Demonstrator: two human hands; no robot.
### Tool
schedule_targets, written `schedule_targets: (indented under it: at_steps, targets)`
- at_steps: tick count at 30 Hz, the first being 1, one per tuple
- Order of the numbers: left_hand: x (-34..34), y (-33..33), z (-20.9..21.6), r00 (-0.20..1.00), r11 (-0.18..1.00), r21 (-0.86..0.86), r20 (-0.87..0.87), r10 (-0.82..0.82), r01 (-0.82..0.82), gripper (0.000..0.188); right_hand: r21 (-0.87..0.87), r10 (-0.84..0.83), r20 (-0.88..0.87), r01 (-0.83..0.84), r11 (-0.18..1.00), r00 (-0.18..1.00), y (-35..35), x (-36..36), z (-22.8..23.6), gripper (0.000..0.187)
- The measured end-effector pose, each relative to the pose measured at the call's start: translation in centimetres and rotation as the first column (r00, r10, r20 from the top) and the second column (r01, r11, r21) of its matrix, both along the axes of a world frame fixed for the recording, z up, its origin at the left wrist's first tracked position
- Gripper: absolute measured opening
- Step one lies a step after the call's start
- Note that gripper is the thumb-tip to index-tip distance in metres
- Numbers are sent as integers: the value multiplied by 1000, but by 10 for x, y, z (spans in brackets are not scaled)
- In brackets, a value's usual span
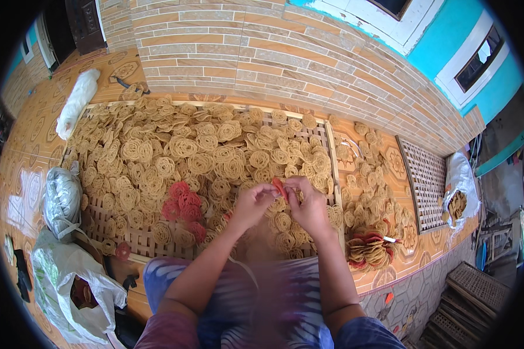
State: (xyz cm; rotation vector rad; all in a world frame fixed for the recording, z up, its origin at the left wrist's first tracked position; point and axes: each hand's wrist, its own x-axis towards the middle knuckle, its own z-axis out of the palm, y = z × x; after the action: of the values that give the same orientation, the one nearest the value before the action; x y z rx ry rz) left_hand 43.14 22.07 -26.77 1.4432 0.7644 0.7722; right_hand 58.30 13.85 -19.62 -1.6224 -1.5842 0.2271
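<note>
Both hands meet above a woven rack (96,227) covered with tan, coiled, noodle-like discs (182,146). Between my fingertips is a small red strip (280,189); its exact kind is not clear. My left hand (252,205) pinches it from the left, and my right hand (308,205) grips it from the right. Left of my left forearm, a small cluster of red coiled discs (186,202) lies among the tan ones. To the right of the rack, a stacked bundle of tan and red discs (368,250) sits on the tiles.
Loose discs (367,192) spread over the tiled floor beside the rack. Another woven rack (426,186) and a white sack (463,189) stand at right. White and clear bags (70,279) crowd the left side. A stone-patterned wall (239,52) bounds the far side; stacked racks (471,291) lie lower right.
</note>
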Motion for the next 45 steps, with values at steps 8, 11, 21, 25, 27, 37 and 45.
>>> schedule_targets:
  at_steps: [8,11,21,25,27,37,45]
  targets:
    - [-20,14,27,992,928,371,-120,26,21,52,161,-99,343,46,986,934,-4,10,12,13]
    - [-3,-6,25,997,888,459,-67,25,9,56,89,-47,306,20,996,951,-6,9,11,16]
    - [2,-9,18,990,883,457,-131,-53,108,12,99,53,-218,-32,995,975,-8,12,7,28]
    - [-3,-9,33,985,885,444,-152,-81,141,10,190,55,-343,12,982,938,-9,12,8,22]
    - [-5,-10,38,968,871,458,-241,-75,181,12,176,21,-330,40,984,944,-10,10,9,27]
    - [-20,1,-6,899,796,510,-427,-96,328,97,166,-48,-401,124,978,915,-4,24,4,36]
    - [-33,-19,29,687,874,149,-683,-248,463,107,301,-119,-550,329,895,827,-9,56,-17,34]
